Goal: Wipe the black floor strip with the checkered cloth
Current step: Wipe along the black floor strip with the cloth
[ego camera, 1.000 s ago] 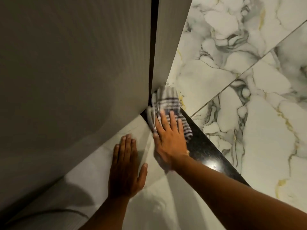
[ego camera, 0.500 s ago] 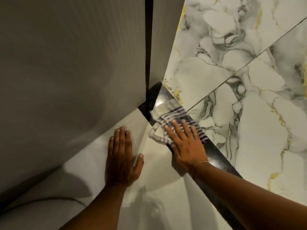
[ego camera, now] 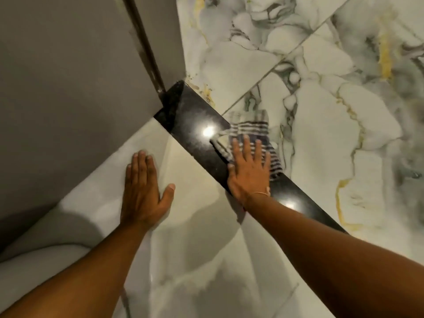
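Observation:
The black floor strip (ego camera: 192, 125) is glossy and runs diagonally from the door frame at upper middle down to the right. The checkered cloth (ego camera: 249, 128), white with dark stripes, lies across the strip's right edge and partly over the marble tile. My right hand (ego camera: 249, 171) presses flat on the cloth's near part, fingers spread, a thin bracelet at the wrist. My left hand (ego camera: 143, 191) rests flat on the pale floor tile left of the strip, fingers together, holding nothing.
A grey door or panel (ego camera: 68, 88) fills the upper left, with a dark vertical frame edge (ego camera: 146, 49) meeting the strip's far end. White marble tiles (ego camera: 321, 111) with grey and gold veins lie right of the strip. Pale glossy tiles (ego camera: 195, 249) cover the near side.
My right hand has slid the cloth along the strip away from the door corner, toward the right and nearer. The strip's far end now lies bare. My left hand has stayed flat on the tile.

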